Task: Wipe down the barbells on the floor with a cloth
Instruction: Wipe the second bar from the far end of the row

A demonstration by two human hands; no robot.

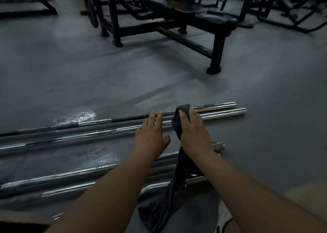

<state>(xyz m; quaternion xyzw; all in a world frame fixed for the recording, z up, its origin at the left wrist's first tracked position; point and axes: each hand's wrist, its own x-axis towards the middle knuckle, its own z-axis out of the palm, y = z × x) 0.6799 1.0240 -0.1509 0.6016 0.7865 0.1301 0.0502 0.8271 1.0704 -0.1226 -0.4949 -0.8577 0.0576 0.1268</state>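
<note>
Right hand (193, 133) has its fingers curled tight around a dark grey cloth (177, 125). The bunched top of it pokes out above the knuckles. The rest trails back under the wrist, drapes across the closer bars and ends in a heap on the floor near the bottom of the shot.

That hand and the wad of cloth sit right over the two farther bars, near their right ends. I honestly can't tell which of the two the cloth is touching.

Left hand (151, 135) is just beside it, palm down, fingers straight and holding nothing, thumb stuck out toward the right hand. Its fingertips reach up to the far barbell (127, 119), the one with the dark shaft and chrome sleeve. The palm is over the second barbell (99, 133), all chrome, lying right alongside the first one.

Closer to the camera there's another pair, the near barbells (76, 173), also side by side and running the same slanted way, left to right. Both forearms cross over them. One of them ends in a short chrome stub just right of the right wrist.

All of it is on a grey rubber floor (265, 91), with a shiny patch (83, 116) just behind the far bar, to the left. Further back sits a black flat bench (203, 15) with a weight plate (91, 11) on the rack left of it. There are more dark machine frames behind, too murky to make out.
</note>
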